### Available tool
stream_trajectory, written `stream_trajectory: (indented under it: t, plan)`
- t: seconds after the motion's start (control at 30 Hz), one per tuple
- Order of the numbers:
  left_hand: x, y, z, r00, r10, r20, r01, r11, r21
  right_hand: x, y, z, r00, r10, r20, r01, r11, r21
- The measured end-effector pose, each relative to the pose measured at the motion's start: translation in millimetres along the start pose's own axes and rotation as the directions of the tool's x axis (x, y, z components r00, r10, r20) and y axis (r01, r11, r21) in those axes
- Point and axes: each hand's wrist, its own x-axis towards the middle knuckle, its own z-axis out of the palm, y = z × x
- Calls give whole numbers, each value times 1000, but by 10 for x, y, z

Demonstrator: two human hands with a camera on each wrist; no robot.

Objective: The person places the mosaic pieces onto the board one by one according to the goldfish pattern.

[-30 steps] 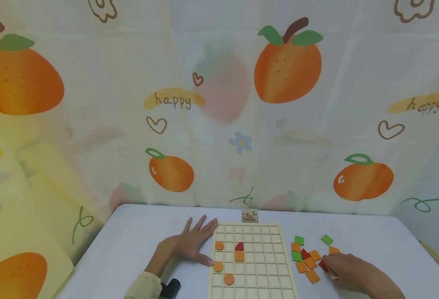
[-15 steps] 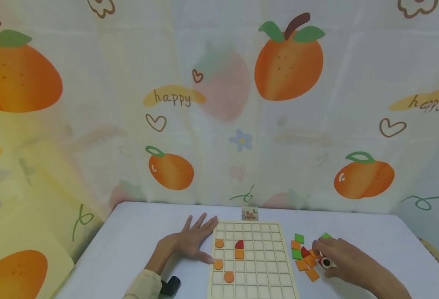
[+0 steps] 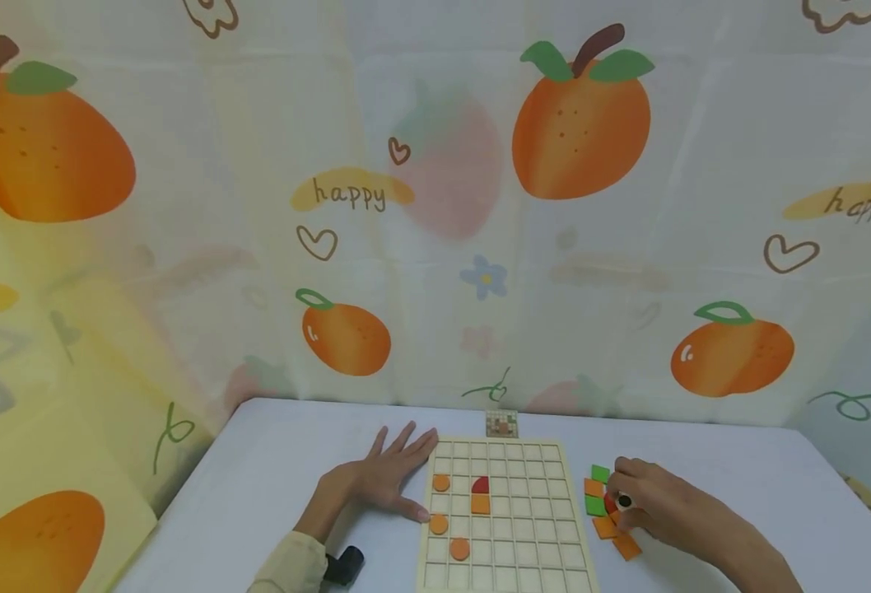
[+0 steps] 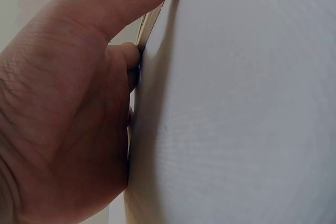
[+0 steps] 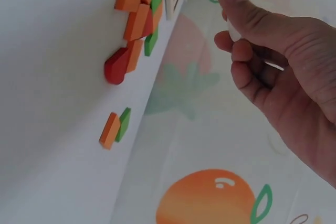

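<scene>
Grid board (image 3: 532,531), lower centre of frame, part filled; step in hand judged as placing pieces. Left hand (image 3: 387,480) spread, at board's left edge. Right hand (image 3: 658,498), lower right, pinching, beside loose tiles (image 3: 604,528). Pinched: white round piece (image 3: 624,501), dark-centred. Next move probably calls for carrying it left to a cell.

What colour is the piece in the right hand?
The piece is white with a black mark, clearest in head view.
</scene>
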Motion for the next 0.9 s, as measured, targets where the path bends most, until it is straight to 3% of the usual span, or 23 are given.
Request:
stream_trajectory:
  t: [0.13,0.23,0.43,0.57,0.9]
  plan:
    - [10,-5,2,1000,-9,1,9,1000,14,104,-40,13,983,-126,-131,119,991,-65]
    - [10,-7,1,1000,-13,1,13,1000,17,214,-119,9,977,-162,-139,156,986,-51]
    - [21,0,10,1000,-11,4,11,1000,10,510,-342,19,993,-120,18,119,993,27]
    - [26,-9,22,1000,-11,9,10,1000,18,723,-483,94,990,-89,110,85,996,40]
    - [48,-46,54,1000,-1,8,0,1000,30,1061,-782,422,968,-187,168,194,981,-28]
